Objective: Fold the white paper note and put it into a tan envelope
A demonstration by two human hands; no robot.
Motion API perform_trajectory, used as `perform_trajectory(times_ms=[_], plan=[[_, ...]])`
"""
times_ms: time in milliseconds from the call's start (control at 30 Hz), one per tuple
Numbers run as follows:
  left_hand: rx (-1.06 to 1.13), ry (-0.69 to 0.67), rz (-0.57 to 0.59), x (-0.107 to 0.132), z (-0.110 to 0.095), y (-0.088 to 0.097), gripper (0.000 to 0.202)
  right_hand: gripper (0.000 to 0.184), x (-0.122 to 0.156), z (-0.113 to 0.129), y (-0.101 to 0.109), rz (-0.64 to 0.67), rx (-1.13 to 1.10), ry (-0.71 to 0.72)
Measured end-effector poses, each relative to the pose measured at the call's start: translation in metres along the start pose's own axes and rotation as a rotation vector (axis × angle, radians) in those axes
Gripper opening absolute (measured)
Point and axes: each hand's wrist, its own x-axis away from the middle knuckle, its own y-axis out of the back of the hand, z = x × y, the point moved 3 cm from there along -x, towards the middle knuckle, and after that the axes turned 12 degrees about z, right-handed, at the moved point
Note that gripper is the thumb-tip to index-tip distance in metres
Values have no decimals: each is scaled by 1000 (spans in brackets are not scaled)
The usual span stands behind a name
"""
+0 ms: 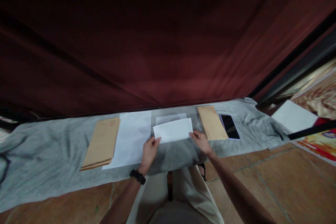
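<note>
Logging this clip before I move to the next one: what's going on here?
A person sits at a grey cloth and holds a white paper by its near corners, the left hand at one and the right hand at the other. Another white piece lies just behind it. To the left are a large white sheet and a stack of brown envelopes. To the right are a second brown stack and a dark phone.

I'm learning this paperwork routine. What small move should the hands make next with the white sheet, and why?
Probably lower the white sheet flat onto the grey cloth. The left hand and right hand grip only its near corners, so it is loosely supported, and bare cloth lies just in front of it between the hands.
</note>
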Motion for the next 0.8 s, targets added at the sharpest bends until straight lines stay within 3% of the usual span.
perform_trajectory(times_ms=[100,400,800], plan=[[-141,24,-49,-12,-6,1,40,43,-6,3,-1,-71,20,-47],[-359,195,4,-49,-12,4,33,32,-28,10,-7,-81,241,-249],[-568,390,30,-49,-28,-2,29,34,-33,24,-10,-49,446,-432]])
